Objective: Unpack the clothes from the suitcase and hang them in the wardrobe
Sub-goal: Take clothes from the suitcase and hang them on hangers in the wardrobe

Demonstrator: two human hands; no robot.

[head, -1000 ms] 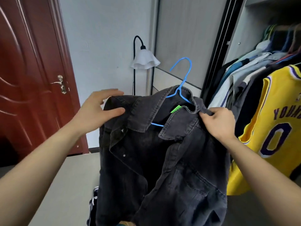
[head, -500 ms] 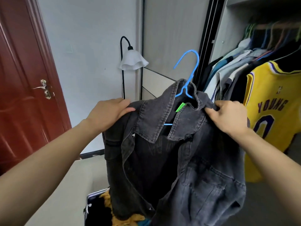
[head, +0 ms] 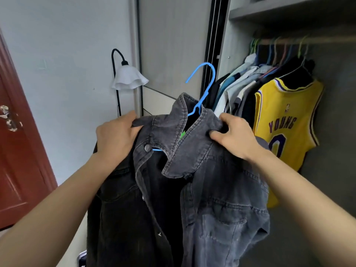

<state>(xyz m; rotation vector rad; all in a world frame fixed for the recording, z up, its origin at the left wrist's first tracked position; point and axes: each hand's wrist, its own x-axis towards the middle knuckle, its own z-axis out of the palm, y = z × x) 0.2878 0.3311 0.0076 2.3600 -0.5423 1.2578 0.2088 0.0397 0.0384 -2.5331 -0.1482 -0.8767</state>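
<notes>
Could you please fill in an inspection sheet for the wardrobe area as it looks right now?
Surface: nothing seen.
Job's things: dark denim jacket sits on a blue hanger, held up in front of the open wardrobe; its hook is not yet on the wardrobe rail.
Clutter: nothing seen.
Grippers: left hand grips the jacket's shoulder; right hand pinches the other side by the collar.
Cables: nothing seen.
Surroundings: floor lamp by the wall, red door at left, yellow jersey hanging among other clothes.
</notes>
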